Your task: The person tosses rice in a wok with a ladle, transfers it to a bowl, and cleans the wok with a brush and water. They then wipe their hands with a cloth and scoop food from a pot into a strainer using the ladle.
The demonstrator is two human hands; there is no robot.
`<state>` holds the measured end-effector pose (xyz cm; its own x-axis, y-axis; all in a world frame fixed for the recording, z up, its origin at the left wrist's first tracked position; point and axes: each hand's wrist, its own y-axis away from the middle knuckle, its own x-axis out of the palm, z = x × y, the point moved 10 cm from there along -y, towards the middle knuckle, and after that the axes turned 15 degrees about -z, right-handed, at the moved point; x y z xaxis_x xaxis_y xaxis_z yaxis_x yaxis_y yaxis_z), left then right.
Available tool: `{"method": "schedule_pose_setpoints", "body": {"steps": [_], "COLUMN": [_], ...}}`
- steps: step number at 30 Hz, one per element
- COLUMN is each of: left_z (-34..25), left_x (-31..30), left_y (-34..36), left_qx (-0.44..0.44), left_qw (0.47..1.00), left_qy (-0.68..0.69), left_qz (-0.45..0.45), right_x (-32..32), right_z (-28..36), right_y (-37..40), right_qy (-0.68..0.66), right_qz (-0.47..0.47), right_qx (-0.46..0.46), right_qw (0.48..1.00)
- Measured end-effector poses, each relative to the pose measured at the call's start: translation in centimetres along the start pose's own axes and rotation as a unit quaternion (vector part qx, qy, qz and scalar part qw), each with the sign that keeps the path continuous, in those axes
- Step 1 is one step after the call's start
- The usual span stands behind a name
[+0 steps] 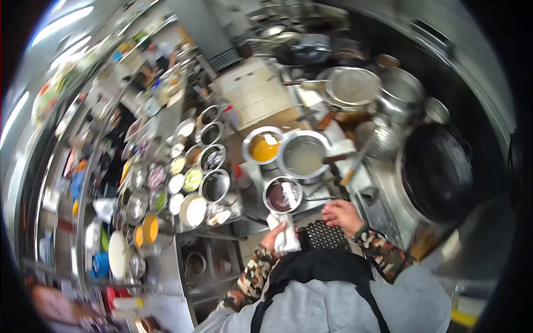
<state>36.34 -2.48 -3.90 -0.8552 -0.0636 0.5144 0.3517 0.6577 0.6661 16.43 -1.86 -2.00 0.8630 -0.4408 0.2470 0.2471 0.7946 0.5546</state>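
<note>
My left hand [272, 237] is closed around a crumpled white cloth [285, 234], held just below a steel bowl of dark sauce [282, 195]. My right hand [341, 214] rests, fingers curled, on the edge of the steel counter beside a black perforated skimmer [323, 235]. Whether it grips anything I cannot tell. Both forearms wear camouflage sleeves. Beyond the hands stand a bowl of yellow liquid [263, 146] and a larger pot of pale liquid [304, 155].
A big black wok [436, 171] sits at the right in the stove. A ladle with a wooden handle [361, 160] lies between pot and wok. Several small steel seasoning bowls [206, 166] crowd the counter at the left. Lidded pots [353, 86] stand further back.
</note>
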Motion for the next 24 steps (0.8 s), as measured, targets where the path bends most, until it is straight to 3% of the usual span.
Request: {"method": "schedule_pose_setpoints", "body": {"steps": [4, 5, 6, 7, 9, 12, 13, 15, 17, 19, 21, 23, 24], "left_z": [-10.3, -13.0, -16.3, -19.4, -24.1, -28.5, -29.1, -29.8, -26.8, -23.5, -21.5, -18.5, -17.5], "left_x": [-0.4, 0.2, 1.0, 2.4, 4.9, 10.0, 11.6, 16.4, 20.2, 22.8, 25.0, 26.7, 27.8], "left_y": [-4.3, -5.7, -7.2, -8.2, -11.0, -16.8, -19.3, -22.1, -25.4, -28.6, -24.9, -25.9, -25.8], "left_qx": [0.039, 0.022, 0.062, 0.094, 0.083, 0.030, 0.002, -0.033, -0.145, -0.096, -0.133, -0.157, -0.187], "left_qw": [0.987, 0.968, 0.972, 0.964, 0.972, 0.965, 0.962, 0.928, 0.898, 0.931, 0.919, 0.899, 0.866], "left_qy": [0.153, 0.251, 0.207, 0.223, 0.211, 0.197, 0.193, 0.168, 0.151, 0.103, 0.131, 0.173, 0.202], "left_qz": [0.008, 0.002, 0.090, 0.107, 0.070, 0.173, 0.195, 0.332, 0.388, 0.338, 0.346, 0.370, 0.417], "right_x": [1.5, 1.3, 0.7, -0.5, -3.4, -7.3, -8.1, -8.6, -7.8, -6.8, -5.4, -6.0, -6.6], "right_z": [1.6, 1.9, 1.6, 1.2, -1.9, -7.1, -8.0, -8.0, -7.2, -5.5, -3.8, -3.8, -3.6], "right_y": [-2.2, -2.9, -3.9, -4.9, -8.0, -12.1, -12.9, -14.1, -15.2, -15.1, -14.2, -13.9, -13.9], "right_qy": [0.001, 0.006, -0.007, -0.023, -0.063, -0.073, -0.106, -0.171, -0.232, -0.290, -0.271, -0.239, -0.217], "right_qz": [-0.007, -0.032, -0.064, -0.103, -0.134, -0.150, -0.177, -0.229, -0.225, -0.226, -0.227, -0.258, -0.271], "right_qx": [-0.017, -0.032, -0.018, -0.003, 0.102, 0.219, 0.238, 0.251, 0.222, 0.192, 0.185, 0.186, 0.166], "right_qw": [1.000, 0.999, 0.998, 0.994, 0.984, 0.961, 0.949, 0.925, 0.920, 0.910, 0.917, 0.917, 0.923]}}
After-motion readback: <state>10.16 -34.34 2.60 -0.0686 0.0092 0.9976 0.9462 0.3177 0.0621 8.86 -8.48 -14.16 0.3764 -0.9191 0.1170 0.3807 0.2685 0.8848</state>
